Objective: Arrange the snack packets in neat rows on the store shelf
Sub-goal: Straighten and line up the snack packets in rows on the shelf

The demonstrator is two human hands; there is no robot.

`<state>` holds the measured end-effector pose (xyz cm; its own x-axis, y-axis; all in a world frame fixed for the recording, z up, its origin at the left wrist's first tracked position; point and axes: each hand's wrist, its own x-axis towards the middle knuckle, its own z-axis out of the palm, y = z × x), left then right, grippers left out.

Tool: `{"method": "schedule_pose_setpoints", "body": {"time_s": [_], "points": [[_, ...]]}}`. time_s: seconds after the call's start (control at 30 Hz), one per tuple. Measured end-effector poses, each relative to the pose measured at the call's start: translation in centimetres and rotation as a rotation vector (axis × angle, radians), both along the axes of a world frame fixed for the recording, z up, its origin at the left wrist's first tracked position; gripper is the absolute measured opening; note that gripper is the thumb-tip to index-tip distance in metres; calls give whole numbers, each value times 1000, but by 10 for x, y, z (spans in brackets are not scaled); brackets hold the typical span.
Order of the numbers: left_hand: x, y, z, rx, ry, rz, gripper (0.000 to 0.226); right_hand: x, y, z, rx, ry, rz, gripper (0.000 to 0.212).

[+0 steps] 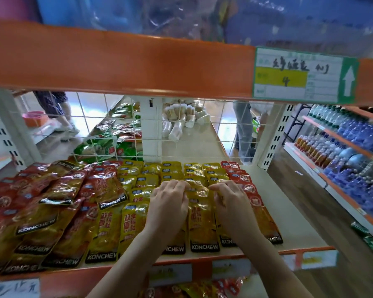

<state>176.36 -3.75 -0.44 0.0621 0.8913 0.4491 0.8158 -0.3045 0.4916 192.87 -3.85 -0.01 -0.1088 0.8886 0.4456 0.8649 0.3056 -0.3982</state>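
Yellow KONCHEW snack packets [201, 224] lie in overlapping rows on the cream shelf [289, 214], with a row of red packets [243, 179] along their right side. A loose heap of red and brown packets [52, 203] covers the shelf's left part. My left hand [168, 203] rests palm down on the yellow rows, its curled fingertips pinching the top edge of a yellow packet. My right hand [228, 203] lies beside it, fingertips curled onto the top edge of the yellow packet [199, 191] between the two hands.
An orange shelf beam [121, 59] with a green price label [302, 75] hangs close overhead. A wire grid [108, 130] backs the shelf; green packets and white bottles lie behind it. Bottled drinks [351, 147] fill shelves at right. Someone's legs stand beyond.
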Motion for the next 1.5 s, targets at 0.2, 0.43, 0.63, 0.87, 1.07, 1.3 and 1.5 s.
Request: {"method": "schedule_pose_setpoints", "body": {"time_s": [0.2,0.43,0.63,0.87,1.07,1.3,1.5], "points": [[-37,-5,4,13,-1,66,25,-46,-2,8,32,65,79,19],[-87,-12,3,-20,10,154,25,-103,3,9,11,79,197,20],[-125,-18,-3,-52,42,252,32,-152,6,4,-56,29,253,28],[-156,-20,-7,-101,92,356,33,-197,6,-8,-45,-51,184,37],[-163,-19,-16,-123,115,382,32,-211,0,-23,19,-103,140,31],[-161,-19,-20,-130,160,361,30,-210,1,-27,58,-186,127,25],[-168,-25,-11,-54,29,297,29,-208,0,-30,58,-178,129,18]]}}
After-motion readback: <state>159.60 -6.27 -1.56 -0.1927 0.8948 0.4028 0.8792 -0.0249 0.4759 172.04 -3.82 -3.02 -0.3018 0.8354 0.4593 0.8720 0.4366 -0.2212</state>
